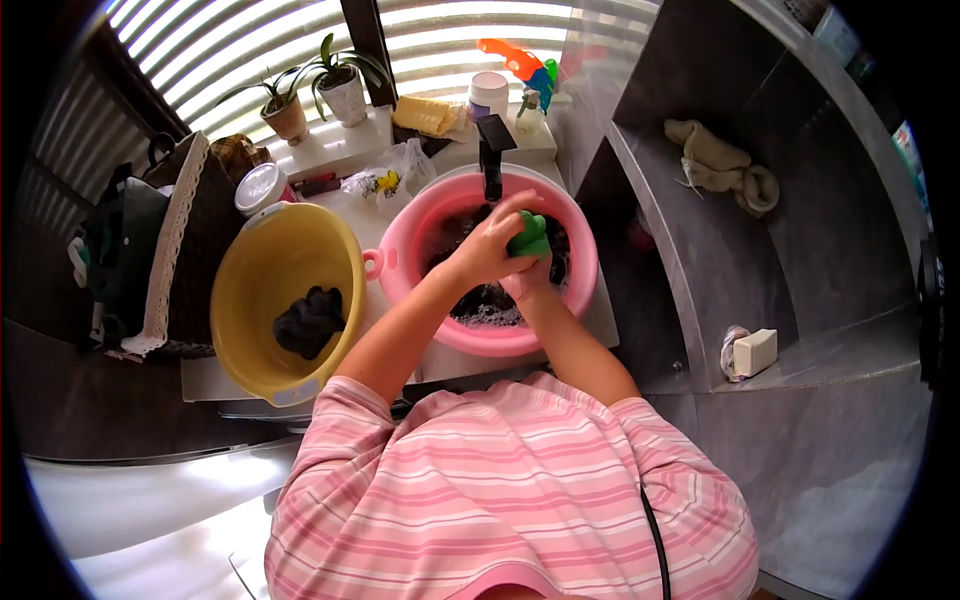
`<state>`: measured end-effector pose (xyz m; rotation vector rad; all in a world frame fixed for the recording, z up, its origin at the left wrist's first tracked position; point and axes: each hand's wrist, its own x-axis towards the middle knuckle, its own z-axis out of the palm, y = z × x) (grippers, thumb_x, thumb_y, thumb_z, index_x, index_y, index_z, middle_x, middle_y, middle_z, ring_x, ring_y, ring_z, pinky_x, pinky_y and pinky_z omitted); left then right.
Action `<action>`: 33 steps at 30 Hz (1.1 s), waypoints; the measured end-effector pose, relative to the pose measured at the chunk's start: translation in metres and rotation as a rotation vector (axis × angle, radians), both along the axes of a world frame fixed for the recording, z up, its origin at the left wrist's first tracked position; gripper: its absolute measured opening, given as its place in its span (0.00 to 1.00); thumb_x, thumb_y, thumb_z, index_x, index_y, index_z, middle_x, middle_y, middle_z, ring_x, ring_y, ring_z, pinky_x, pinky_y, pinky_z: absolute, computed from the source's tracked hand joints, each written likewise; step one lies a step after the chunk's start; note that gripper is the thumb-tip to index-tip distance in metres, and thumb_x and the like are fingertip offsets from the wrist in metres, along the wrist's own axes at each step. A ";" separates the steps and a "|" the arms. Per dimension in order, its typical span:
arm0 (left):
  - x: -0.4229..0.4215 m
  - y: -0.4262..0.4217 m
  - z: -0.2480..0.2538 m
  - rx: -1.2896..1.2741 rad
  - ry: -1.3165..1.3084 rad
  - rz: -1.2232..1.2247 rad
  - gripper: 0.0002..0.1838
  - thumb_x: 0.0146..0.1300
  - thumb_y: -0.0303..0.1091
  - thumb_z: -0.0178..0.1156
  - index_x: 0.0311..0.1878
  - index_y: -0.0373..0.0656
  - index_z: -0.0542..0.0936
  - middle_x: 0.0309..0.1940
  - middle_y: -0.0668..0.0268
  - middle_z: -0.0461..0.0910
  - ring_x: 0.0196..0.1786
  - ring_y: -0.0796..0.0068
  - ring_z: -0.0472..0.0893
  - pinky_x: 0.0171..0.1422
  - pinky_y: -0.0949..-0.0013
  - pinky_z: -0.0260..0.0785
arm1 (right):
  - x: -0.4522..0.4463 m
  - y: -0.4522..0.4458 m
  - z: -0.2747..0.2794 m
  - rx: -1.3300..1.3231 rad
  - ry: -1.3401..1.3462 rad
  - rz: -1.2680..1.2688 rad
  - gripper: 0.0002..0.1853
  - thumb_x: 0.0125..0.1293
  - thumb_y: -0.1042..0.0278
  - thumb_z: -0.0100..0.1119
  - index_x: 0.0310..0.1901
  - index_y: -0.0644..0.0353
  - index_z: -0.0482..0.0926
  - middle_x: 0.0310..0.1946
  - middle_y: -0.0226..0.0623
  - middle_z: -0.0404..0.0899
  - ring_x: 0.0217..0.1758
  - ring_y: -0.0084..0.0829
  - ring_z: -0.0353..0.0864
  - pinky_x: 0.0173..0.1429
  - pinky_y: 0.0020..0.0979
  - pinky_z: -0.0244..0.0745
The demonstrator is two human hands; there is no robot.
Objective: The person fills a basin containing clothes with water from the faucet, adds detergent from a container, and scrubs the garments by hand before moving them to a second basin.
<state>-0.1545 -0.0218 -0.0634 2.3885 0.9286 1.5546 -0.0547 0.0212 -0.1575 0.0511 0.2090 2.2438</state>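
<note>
Above the pink basin, both my hands are pressed together around a small green lump, perhaps a piece of cloth or soap. My left hand lies over its left side, its fingers bent across and one reaching toward the upper right. From below, my right hand closes on the same lump; most of its fingers are hidden. Dark, sudsy water with dark cloth fills the basin beneath. A black faucet stands just behind my hands at the rim.
Left of the basin stands a yellow tub with a dark bundled cloth inside. Potted plants, a white jar and spray bottle line the sill. Grey shelves at right hold a beige cloth and white block.
</note>
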 end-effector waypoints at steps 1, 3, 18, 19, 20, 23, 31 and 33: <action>0.000 -0.002 -0.005 -0.012 0.000 -0.058 0.23 0.44 0.29 0.70 0.41 0.37 0.68 0.55 0.48 0.71 0.55 0.44 0.74 0.60 0.55 0.67 | 0.003 0.002 -0.004 -0.009 -0.014 -0.005 0.19 0.67 0.49 0.46 0.48 0.52 0.77 0.47 0.33 0.79 0.52 0.34 0.79 0.60 0.39 0.72; -0.001 -0.010 -0.016 0.004 0.068 0.039 0.24 0.43 0.31 0.71 0.42 0.37 0.69 0.56 0.49 0.71 0.55 0.44 0.73 0.60 0.54 0.67 | 0.004 0.003 -0.020 0.107 -0.120 -0.027 0.18 0.68 0.50 0.45 0.48 0.52 0.77 0.47 0.33 0.79 0.52 0.34 0.78 0.60 0.39 0.72; -0.031 -0.024 -0.007 0.360 0.643 0.073 0.19 0.48 0.47 0.67 0.34 0.43 0.77 0.46 0.61 0.76 0.54 0.55 0.74 0.61 0.52 0.68 | 0.005 -0.057 0.061 0.370 -0.817 -0.078 0.20 0.68 0.45 0.46 0.46 0.51 0.78 0.40 0.33 0.79 0.48 0.29 0.79 0.54 0.33 0.75; -0.035 -0.024 -0.022 0.308 0.592 0.139 0.17 0.48 0.45 0.68 0.34 0.43 0.77 0.43 0.62 0.76 0.51 0.55 0.75 0.56 0.53 0.69 | -0.001 -0.008 -0.004 0.333 -0.093 0.341 0.15 0.69 0.52 0.46 0.46 0.51 0.76 0.42 0.32 0.78 0.46 0.32 0.79 0.51 0.35 0.76; -0.036 -0.025 -0.026 0.255 0.541 0.204 0.16 0.48 0.43 0.68 0.34 0.43 0.76 0.40 0.63 0.75 0.47 0.56 0.76 0.52 0.54 0.71 | -0.003 -0.006 -0.003 0.332 -0.093 0.341 0.15 0.69 0.52 0.46 0.46 0.51 0.76 0.42 0.32 0.78 0.46 0.32 0.79 0.51 0.35 0.76; -0.032 -0.024 -0.036 0.128 0.233 0.456 0.15 0.50 0.37 0.68 0.38 0.42 0.78 0.37 0.60 0.76 0.41 0.56 0.76 0.46 0.56 0.71 | -0.012 -0.014 0.014 0.175 -0.456 0.123 0.09 0.67 0.58 0.51 0.39 0.52 0.76 0.34 0.29 0.79 0.37 0.27 0.80 0.40 0.28 0.76; -0.015 0.010 -0.076 -0.614 -0.775 0.805 0.15 0.67 0.41 0.55 0.34 0.36 0.78 0.29 0.52 0.78 0.34 0.60 0.78 0.43 0.61 0.69 | -0.036 0.000 0.010 0.678 -1.585 -0.583 0.19 0.57 0.63 0.61 0.45 0.70 0.78 0.37 0.44 0.83 0.37 0.41 0.83 0.44 0.35 0.76; -0.015 0.014 -0.082 -0.728 -0.952 0.646 0.16 0.67 0.41 0.54 0.35 0.35 0.78 0.30 0.56 0.79 0.33 0.69 0.77 0.42 0.63 0.69 | -0.028 -0.004 0.024 0.861 -1.677 -0.624 0.18 0.57 0.63 0.61 0.45 0.68 0.78 0.36 0.44 0.82 0.37 0.37 0.83 0.44 0.33 0.75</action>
